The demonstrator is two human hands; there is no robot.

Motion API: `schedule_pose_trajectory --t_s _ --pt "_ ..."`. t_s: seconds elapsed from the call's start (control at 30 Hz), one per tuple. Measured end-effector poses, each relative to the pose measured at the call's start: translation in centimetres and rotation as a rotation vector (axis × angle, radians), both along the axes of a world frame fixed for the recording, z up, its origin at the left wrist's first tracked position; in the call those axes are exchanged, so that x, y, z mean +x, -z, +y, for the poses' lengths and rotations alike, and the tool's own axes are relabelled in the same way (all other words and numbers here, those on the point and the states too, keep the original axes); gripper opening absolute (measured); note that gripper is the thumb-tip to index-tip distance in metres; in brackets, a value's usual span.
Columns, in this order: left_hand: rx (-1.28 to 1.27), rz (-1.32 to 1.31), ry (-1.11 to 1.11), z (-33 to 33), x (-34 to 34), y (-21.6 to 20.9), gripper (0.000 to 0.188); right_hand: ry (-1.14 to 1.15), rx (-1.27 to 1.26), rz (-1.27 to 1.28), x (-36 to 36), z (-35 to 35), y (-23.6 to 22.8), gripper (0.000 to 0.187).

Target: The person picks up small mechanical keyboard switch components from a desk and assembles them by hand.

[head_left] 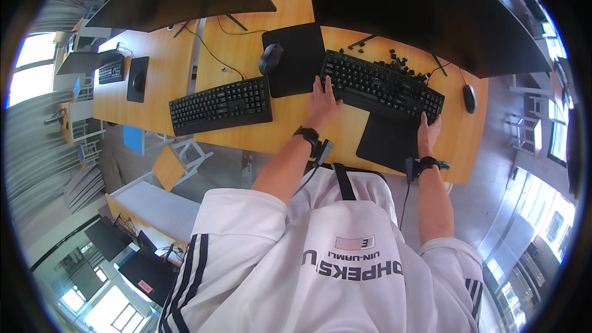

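Note:
A black keyboard point(382, 83) lies on the wooden desk point(308, 129) in front of me, tilted down to the right. My left hand point(323, 102) grips its near left corner, fingers over the edge. My right hand point(428, 131) holds its near right corner, just above a black mat point(388, 142). Both wrists wear black straps with small devices. Several loose black keycaps point(401, 61) lie scattered behind the keyboard.
A second black keyboard point(221, 105) sits to the left, with a black mouse point(270, 57) on a black pad point(299, 58). Another mouse point(470, 98) lies at the right. Two large dark monitors point(425, 6) stand behind. More desks and chairs are at the left.

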State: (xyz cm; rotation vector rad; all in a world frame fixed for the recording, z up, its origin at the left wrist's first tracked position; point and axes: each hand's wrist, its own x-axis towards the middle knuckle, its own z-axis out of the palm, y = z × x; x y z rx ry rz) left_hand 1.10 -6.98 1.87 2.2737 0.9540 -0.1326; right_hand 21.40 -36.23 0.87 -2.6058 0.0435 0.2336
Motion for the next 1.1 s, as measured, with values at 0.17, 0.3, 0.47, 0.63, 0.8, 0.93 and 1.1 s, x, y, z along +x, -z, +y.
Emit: schedule_pose_trajectory --t_s 0.17,0.3,0.47,0.63,0.8,0.93,1.1 --pt "-0.034 -0.059 -0.063 -1.1 -1.4 -0.1 0.085 -0.069 -0.05 0.043 -0.6 0.4 -0.9 0.083" --pt "-0.082 -0.094 -0.009 -2.2 -2.6 -1.6 0.083 -0.192 -0.198 -0.009 -2.0 -0.6 -0.2 0.083" --pt "0.152 -0.104 0.14 -1.5 -2.4 -2.8 0.067 -0.195 -0.21 0.014 -2.9 0.6 -1.3 0.074" --pt "0.308 -0.284 0.236 0.2 0.3 -1.6 0.057 -0.252 -0.305 -0.147 -5.0 1.4 -1.1 0.066" --pt "0.373 -0.198 0.358 1.2 1.7 1.4 0.06 -0.242 -0.35 -0.204 -6.9 2.2 -0.7 0.061" --pt "0.356 -0.184 0.36 0.7 1.9 2.2 0.062 -0.177 -0.45 -0.2 -6.9 3.6 -1.4 0.058" --pt "0.425 -0.255 0.316 1.1 1.5 3.2 0.059 -0.447 -0.312 -0.323 -6.6 6.7 -1.2 0.051"
